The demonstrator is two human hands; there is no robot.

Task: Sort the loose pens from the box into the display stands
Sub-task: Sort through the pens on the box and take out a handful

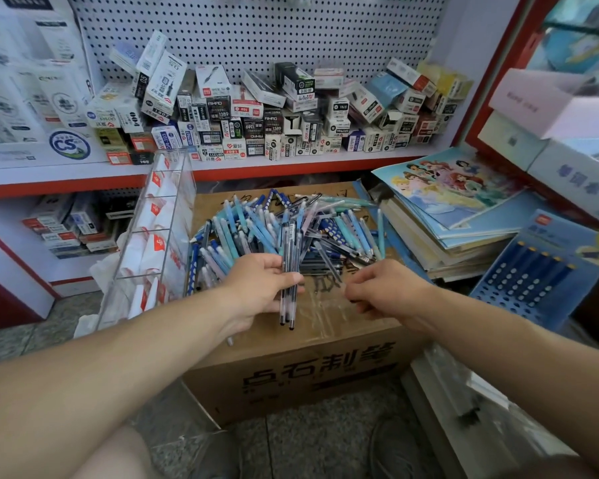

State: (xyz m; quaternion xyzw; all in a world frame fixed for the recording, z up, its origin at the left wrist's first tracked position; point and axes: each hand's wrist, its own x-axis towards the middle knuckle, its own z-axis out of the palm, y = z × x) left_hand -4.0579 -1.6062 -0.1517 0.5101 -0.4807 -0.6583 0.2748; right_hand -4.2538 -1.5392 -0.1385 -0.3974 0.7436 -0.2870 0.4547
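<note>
Roughly three pens (290,243), left hand (256,288) gripping

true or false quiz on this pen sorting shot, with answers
1. The left hand grips a bundle of dark pens. True.
2. The loose pen pile lies on top of a cardboard box. True.
3. The clear stand is to the right of the box. False: the clear stand is on its left.
4. The shelf behind holds only books. False: the shelf holds small pen cartons.
</note>
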